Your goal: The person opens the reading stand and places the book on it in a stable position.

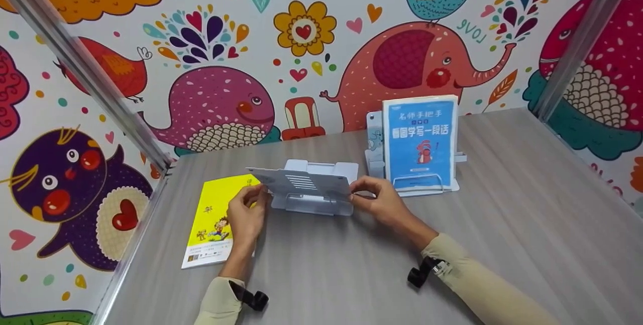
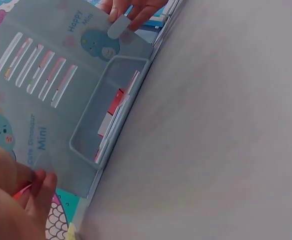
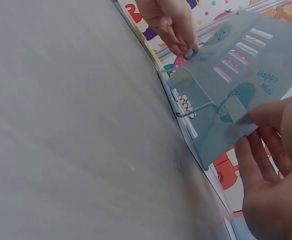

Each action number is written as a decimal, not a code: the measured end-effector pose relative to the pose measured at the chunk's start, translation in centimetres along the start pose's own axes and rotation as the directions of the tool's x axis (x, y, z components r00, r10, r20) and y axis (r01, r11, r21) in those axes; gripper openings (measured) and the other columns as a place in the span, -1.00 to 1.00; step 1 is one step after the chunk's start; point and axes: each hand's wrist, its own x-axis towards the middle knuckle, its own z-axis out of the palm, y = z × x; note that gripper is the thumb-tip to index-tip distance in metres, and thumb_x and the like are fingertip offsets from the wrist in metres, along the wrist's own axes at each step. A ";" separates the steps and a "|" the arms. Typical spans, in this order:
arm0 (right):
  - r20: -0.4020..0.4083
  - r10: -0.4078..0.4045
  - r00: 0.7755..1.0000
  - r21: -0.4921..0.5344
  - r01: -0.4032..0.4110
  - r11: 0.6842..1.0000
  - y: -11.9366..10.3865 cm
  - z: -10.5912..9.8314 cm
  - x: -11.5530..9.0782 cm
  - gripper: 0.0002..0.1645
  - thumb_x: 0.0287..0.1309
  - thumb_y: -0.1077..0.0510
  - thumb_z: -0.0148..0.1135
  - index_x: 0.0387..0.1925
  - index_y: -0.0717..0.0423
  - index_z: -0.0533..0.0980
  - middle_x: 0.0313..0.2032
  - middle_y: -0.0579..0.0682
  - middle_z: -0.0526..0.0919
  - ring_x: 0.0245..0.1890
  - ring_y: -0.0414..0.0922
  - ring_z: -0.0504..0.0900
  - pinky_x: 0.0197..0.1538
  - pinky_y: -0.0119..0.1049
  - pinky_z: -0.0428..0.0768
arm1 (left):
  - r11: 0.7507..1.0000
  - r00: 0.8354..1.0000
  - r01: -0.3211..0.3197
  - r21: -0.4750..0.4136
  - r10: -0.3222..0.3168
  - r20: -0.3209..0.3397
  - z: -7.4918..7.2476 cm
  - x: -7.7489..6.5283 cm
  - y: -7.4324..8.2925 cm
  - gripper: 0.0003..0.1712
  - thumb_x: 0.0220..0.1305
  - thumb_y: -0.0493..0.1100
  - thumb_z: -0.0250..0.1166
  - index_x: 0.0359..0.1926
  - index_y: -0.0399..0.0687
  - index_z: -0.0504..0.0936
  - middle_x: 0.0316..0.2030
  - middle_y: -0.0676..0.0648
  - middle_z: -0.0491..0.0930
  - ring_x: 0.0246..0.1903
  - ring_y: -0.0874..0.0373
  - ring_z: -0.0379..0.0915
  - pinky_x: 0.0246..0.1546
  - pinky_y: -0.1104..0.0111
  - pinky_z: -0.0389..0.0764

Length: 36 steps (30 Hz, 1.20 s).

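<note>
A light blue metal book stand (image 1: 305, 189) with a dinosaur print and several slots stands on the table, its back plate tilted up. My left hand (image 1: 247, 214) pinches the plate's left edge between thumb and fingers. At the opposite edge, my right hand (image 1: 380, 202) has its thumb by a small side tab (image 3: 234, 108) and its fingers behind the plate. Low across the front of the stand runs a wire page holder (image 2: 110, 112). Part of the stand's base shows behind the plate in the head view.
To the left lies a yellow book (image 1: 211, 219), partly covered by my left hand and forearm. A second stand at the back right holds an upright blue book (image 1: 421, 144). Patterned wall panels (image 1: 306, 79) and metal posts (image 1: 577, 38) border the grey table (image 1: 502, 224).
</note>
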 end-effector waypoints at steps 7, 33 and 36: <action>0.069 -0.016 0.998 -0.017 0.017 1.000 -0.3 0.3 -0.3 -0.75 0.34 0.16 0.50 0.03 -0.02 0.75 0.04 -0.03 0.80 0.22 -0.02 0.69 0.55 0.23 0.45 | 1.000 0.999 -0.027 -0.015 0.027 0.033 1.5 -0.2 0.3 -0.46 0.53 -0.20 0.36 0.45 -0.21 0.57 0.29 -0.23 0.70 0.18 -0.08 0.71 0.37 0.10 0.64; 0.187 0.021 0.982 -0.039 -0.014 0.999 -1.2 2.0 -1.2 -0.64 0.42 0.11 0.44 0.18 -0.23 0.76 0.19 -0.16 0.77 0.29 0.01 0.61 0.46 0.14 0.54 | 0.996 0.975 0.048 -0.078 -0.030 0.222 2.1 1.1 0.1 -0.18 0.52 -0.16 0.31 0.68 -0.06 0.23 0.61 -0.15 0.34 0.49 -0.16 0.46 0.52 0.00 0.47; 0.179 0.002 0.984 -0.055 0.008 0.998 -1.3 2.6 -1.4 -0.63 0.44 0.09 0.43 0.22 -0.16 0.75 0.21 -0.14 0.77 0.27 0.01 0.63 0.37 0.02 0.61 | 0.998 0.967 0.041 -0.055 -0.026 0.253 2.3 1.4 0.0 -0.13 0.51 -0.17 0.32 0.71 -0.02 0.16 0.65 -0.14 0.27 0.50 -0.18 0.45 0.52 -0.02 0.46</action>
